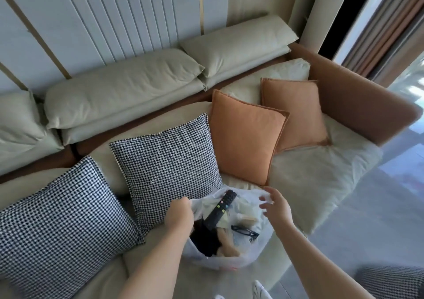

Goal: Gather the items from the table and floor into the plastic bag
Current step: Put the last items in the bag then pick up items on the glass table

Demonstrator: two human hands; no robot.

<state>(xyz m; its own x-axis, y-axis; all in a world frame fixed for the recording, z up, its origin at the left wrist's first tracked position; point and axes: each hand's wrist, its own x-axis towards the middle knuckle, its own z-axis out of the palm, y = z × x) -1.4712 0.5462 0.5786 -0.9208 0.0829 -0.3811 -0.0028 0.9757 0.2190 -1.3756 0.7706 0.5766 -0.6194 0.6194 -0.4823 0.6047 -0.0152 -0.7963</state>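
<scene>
A white plastic bag [250, 256] sits open on the front of the sofa seat. Inside it lie a black remote control [220, 209] with coloured buttons, black-framed glasses [245, 231], a dark cloth [204, 239], a tan soft item [226, 244] and pale papers [244, 209]. My left hand [180, 213] pinches the bag's left rim. My right hand [274, 204] hovers at the bag's right rim with fingers spread, holding nothing.
The beige sofa [316, 172] carries two houndstooth cushions [167, 161] and two orange cushions [245, 135] behind the bag. An orange armrest [358, 101] closes the right end. Grey floor [390, 202] lies to the right, with another houndstooth piece [392, 280] at bottom right.
</scene>
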